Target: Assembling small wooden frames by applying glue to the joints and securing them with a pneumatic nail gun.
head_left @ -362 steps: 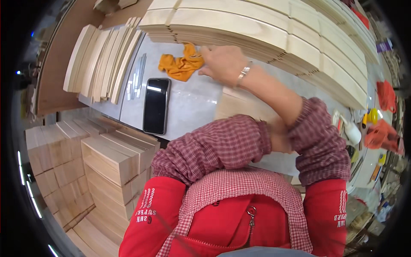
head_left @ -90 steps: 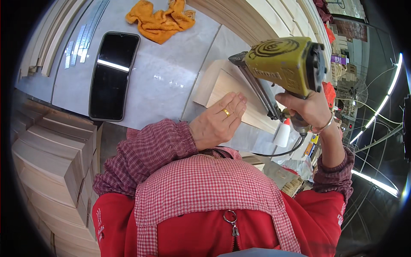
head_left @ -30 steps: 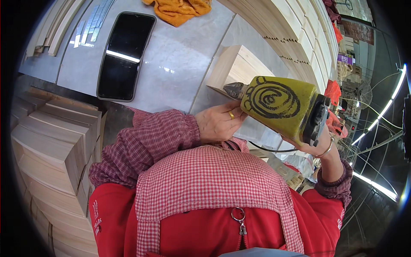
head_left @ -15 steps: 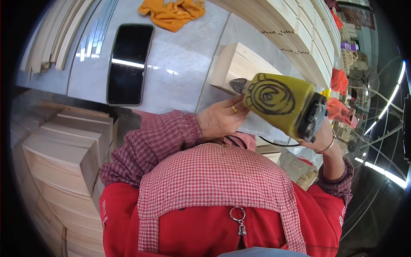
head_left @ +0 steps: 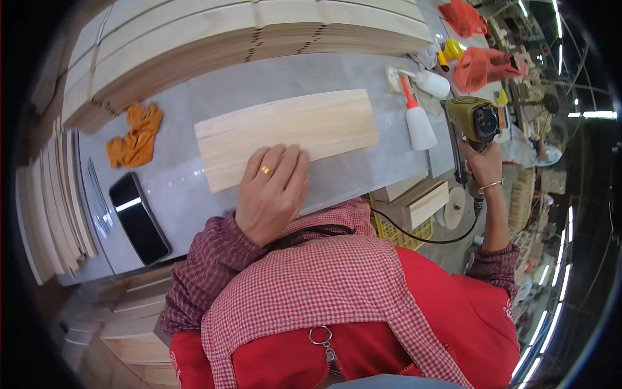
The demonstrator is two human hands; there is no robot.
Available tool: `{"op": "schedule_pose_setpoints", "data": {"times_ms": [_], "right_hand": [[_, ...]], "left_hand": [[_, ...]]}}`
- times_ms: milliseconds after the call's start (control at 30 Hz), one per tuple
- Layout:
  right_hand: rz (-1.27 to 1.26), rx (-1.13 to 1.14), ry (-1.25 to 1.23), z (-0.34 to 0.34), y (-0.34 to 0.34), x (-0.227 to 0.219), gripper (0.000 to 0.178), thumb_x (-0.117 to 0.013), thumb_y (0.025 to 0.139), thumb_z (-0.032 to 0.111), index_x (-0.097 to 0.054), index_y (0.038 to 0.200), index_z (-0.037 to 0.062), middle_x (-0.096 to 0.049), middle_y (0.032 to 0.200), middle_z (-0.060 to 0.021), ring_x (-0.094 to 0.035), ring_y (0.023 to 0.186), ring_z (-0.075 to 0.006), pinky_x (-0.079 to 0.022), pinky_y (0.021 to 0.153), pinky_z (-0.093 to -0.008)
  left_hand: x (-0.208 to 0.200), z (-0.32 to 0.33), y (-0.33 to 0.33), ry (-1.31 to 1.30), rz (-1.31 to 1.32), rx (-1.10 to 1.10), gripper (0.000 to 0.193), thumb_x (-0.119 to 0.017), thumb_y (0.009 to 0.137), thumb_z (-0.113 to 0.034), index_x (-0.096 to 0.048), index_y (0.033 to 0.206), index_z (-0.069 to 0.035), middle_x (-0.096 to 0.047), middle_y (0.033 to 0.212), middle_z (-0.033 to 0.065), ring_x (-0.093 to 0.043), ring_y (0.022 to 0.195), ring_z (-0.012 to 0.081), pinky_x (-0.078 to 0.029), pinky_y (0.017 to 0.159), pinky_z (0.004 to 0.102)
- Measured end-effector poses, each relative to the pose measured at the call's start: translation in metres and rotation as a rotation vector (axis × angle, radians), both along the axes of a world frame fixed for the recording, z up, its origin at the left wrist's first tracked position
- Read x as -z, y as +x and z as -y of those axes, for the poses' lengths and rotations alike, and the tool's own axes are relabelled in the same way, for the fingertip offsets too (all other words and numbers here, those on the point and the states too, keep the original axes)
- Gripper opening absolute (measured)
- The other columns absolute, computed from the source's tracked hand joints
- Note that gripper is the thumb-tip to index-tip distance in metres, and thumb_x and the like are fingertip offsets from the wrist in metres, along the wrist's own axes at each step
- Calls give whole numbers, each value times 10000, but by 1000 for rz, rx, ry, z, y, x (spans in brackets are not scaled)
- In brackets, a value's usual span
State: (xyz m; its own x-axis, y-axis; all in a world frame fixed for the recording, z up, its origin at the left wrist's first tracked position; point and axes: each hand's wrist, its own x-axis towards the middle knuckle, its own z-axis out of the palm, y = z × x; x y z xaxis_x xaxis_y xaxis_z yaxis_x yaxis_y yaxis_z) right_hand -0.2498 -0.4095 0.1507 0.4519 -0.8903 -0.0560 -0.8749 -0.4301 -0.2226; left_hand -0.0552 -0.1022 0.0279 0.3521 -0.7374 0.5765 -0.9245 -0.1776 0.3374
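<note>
A pale rectangular wooden board lies on the grey worktop in front of me. My left hand, with a gold ring, grips its near edge. The fingers lie over the top face, close together, and the thumb is hidden. Off to the right, past the worktop's edge, my right hand is closed around an olive-yellow air nail gun. The gun is apart from the board, with its rear cap towards me. A black hose hangs from its lower end.
White glue bottles stand right of the board, near red plastic bags. Long stacked boards line the back. An orange cloth, a phone and wooden strips lie left. Below the worktop is a yellow crate.
The nail gun has moved right, away from the wood. My left hand has shifted onto the board's near edge, and the board lies broadside. The whole view has turned.
</note>
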Motion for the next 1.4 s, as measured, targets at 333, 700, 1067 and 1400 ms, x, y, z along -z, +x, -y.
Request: {"op": "schedule_pose_setpoints", "data": {"times_ms": [333,700,1067,1400], "right_hand": [[-59,-23,-196,81,-70,79,335,-678,723,282,-637,927,19,-673,769,-166,-615,646,-363,-481,597,-403],[-234,96,-229,90,-60,124,546,-617,771,324,-429,1218,73,-663,833,-184,-646,702,-373,-508,597,-449],[-61,91,-90,98,-67,142,814,-688,710,401,-304,1378,139,-663,966,-170,-657,828,-352,-511,683,-422],[495,-244,-276,62,-32,96,438,-651,780,140,-547,1202,82,-614,1007,-102,-596,861,-249,-483,744,-322]], "left_hand": [[-2,127,17,210,94,103,397,-585,837,-226,-535,1192,-58,-512,1182,107,-497,1040,262,-391,901,379],[-4,125,13,326,122,148,506,-609,829,-270,-504,1275,-54,-497,1235,140,-494,1062,287,-386,897,377],[-26,96,16,542,-7,108,719,-672,764,-414,-423,1352,-83,-383,1343,217,-409,1172,366,-328,976,470],[-31,59,2,386,125,-5,702,-745,711,-354,-457,1331,-196,-403,1317,185,-398,1190,344,-312,1007,474]]}}
